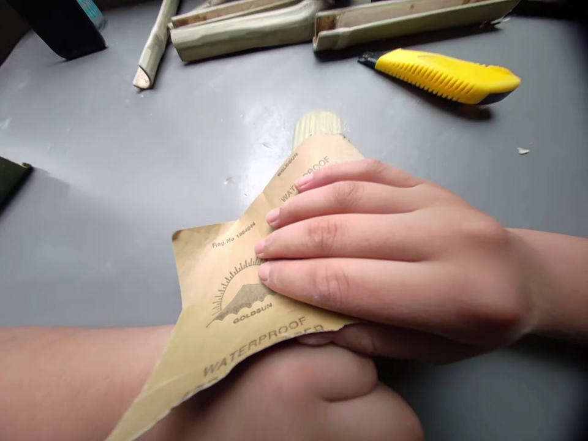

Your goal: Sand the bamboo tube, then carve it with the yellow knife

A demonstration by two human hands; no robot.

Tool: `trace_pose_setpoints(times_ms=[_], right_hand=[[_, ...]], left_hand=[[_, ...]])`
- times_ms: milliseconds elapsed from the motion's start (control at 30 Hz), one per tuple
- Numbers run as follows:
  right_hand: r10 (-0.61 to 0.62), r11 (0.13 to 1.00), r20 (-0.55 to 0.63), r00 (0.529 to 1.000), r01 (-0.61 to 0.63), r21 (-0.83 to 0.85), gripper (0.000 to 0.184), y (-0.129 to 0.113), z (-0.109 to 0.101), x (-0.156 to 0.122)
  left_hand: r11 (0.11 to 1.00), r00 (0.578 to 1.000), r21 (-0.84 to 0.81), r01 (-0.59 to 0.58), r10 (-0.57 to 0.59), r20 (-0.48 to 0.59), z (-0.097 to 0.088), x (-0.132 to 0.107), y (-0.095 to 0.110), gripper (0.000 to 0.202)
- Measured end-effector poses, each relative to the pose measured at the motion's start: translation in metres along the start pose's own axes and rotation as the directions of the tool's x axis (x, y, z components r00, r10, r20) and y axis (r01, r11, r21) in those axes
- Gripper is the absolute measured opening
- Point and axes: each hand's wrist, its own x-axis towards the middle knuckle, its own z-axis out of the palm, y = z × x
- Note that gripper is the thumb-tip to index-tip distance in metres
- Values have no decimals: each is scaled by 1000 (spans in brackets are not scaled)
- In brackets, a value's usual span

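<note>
A tan sheet of sandpaper [197, 263], printed side up with "GOLDSUN" and "WATERPROOF", lies bent over a pale bamboo piece [318, 122]. Only the far end of the bamboo shows beyond the paper. Across the sheet, my right hand [381, 245] presses with its fingers side by side, its thumb partly visible underneath, gripping the paper over the bamboo. My left hand [294, 392] is closed in a fist below the sheet, in line with the bamboo. The paper covers its grip and the near end of the piece.
A yellow utility knife [445, 75] lies at the upper right on the grey table [114, 165]. Split bamboo lengths [248, 30] and a thin bamboo stick [154, 49] rest along the back. A dark object [64, 27] stands at upper left; a dark green edge [11, 177] shows at left.
</note>
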Motion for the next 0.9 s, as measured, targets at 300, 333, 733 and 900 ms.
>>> trace_pose_setpoints(times_ms=[300, 333, 733, 900], right_hand=[[-90, 989, -22, 996, 92, 118, 28, 13, -1, -4], [-93, 988, -21, 995, 95, 120, 28, 14, -1, -4], [-83, 980, -32, 996, 88, 179, 28, 14, 4, -5], [-98, 969, -13, 995, 98, 228, 30, 10, 5, -5]], left_hand=[[980, 970, 22, -196, 197, -143, -41, 12, -15, 19], [981, 967, 32, -192, 194, -164, -41, 13, -13, 26], [929, 924, 222, -296, 337, -179, -39, 16, -14, 30], [913, 926, 268, -307, 352, -138, -36, 14, -16, 24]])
